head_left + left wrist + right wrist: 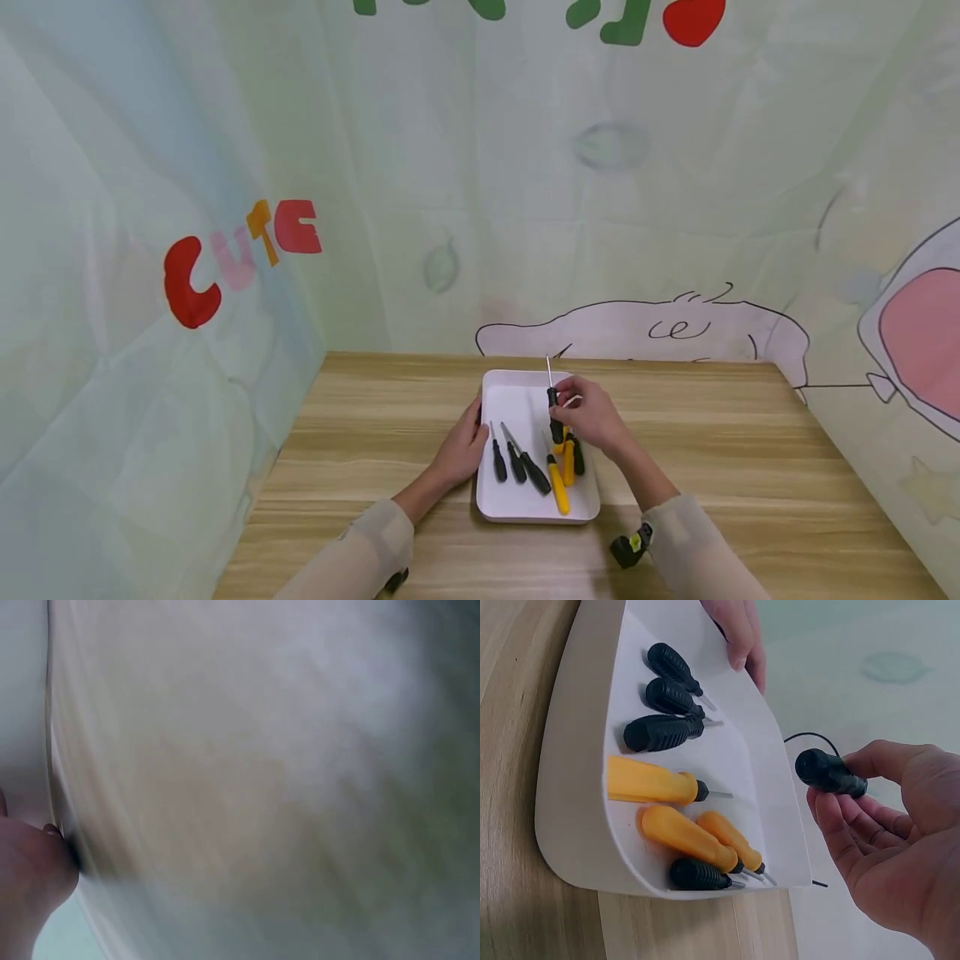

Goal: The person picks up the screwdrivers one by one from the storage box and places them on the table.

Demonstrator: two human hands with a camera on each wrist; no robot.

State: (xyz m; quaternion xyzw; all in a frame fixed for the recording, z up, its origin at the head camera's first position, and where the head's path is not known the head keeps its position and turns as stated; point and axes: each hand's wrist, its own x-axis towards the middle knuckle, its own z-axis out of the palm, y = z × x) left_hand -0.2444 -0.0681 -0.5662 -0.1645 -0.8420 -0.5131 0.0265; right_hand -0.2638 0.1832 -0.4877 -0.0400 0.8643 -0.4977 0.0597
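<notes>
My right hand (592, 414) pinches a black-handled screwdriver (826, 771) between thumb and fingers. It is held above the far right part of a white tray (517, 510), its shaft pointing away from me. My left hand (461, 446) grips the tray's left side, thumb over the rim. Inside the tray, three black screwdrivers (664, 733) lie toward the left. Toward the right are three yellow screwdrivers (652, 781) and another black screwdriver (697, 875), partly overlapping. The left wrist view is blurred and shows only part of the left hand (34, 874).
The tray stands on a wood-grain table (375, 417). Behind and beside the table hangs a pale printed curtain (420, 183) with coloured letters and drawings. A small black device (632, 546) is strapped near my right sleeve (690, 537).
</notes>
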